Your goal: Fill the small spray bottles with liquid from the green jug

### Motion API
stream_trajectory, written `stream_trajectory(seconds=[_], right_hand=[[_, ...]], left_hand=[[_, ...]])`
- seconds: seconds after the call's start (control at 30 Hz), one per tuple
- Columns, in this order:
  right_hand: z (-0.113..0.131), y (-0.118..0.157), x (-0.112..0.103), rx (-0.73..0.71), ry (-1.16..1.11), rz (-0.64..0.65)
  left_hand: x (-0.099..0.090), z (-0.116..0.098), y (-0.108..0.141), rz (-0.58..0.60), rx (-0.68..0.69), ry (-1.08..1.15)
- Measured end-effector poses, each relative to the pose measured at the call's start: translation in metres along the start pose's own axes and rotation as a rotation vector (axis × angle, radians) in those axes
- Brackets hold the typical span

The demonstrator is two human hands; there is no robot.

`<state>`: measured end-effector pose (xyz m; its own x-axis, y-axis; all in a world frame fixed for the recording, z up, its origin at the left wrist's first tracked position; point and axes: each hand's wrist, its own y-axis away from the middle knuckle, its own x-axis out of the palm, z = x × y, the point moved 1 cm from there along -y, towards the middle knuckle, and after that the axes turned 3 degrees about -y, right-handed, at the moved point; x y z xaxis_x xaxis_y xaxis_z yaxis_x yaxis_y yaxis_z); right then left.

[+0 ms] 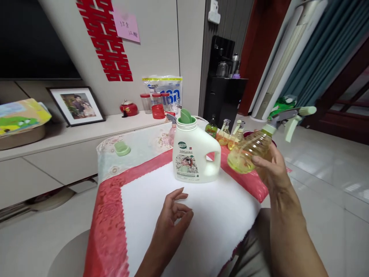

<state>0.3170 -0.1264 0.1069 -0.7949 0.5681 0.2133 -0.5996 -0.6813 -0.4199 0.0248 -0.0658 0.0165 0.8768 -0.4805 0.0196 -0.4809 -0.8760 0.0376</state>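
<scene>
My right hand is closed around a clear spray bottle with some yellow liquid in its bottom. The bottle leans, its grey and pale-green trigger head up to the right. Over the white cloth hovers my left hand, fingers loosely bent and apart, holding nothing. Just beyond it, a large white detergent jug stands upright, uncapped, its green spout showing in the neck. A pale-green cap lies to the left on the flowered tablecloth.
Behind the jug stand a pink spray bottle, a green bottle and two more spray bottles, one an amber-tinted bottle. Red cloth borders the white one. A long cabinet with jars and a framed photo runs along the wall.
</scene>
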Motion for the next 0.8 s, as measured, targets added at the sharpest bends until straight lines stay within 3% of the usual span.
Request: stream_trajectory(seconds=[0.13, 0.3, 0.8], right_hand=[[-0.025, -0.022, -0.049, -0.063, 0.194, -0.217], [-0.062, -0.042, -0.088, -0.060, 0.345, -0.299], [-0.117, -0.088, -0.114, 0.009, 0.447, -0.225]], left_hand=[[0.001, 0.001, 0.001, -0.009, -0.030, -0.033], [0.005, 0.001, 0.005, -0.003, -0.056, -0.056], [0.006, 0.006, 0.008, 0.058, -0.126, -0.071]])
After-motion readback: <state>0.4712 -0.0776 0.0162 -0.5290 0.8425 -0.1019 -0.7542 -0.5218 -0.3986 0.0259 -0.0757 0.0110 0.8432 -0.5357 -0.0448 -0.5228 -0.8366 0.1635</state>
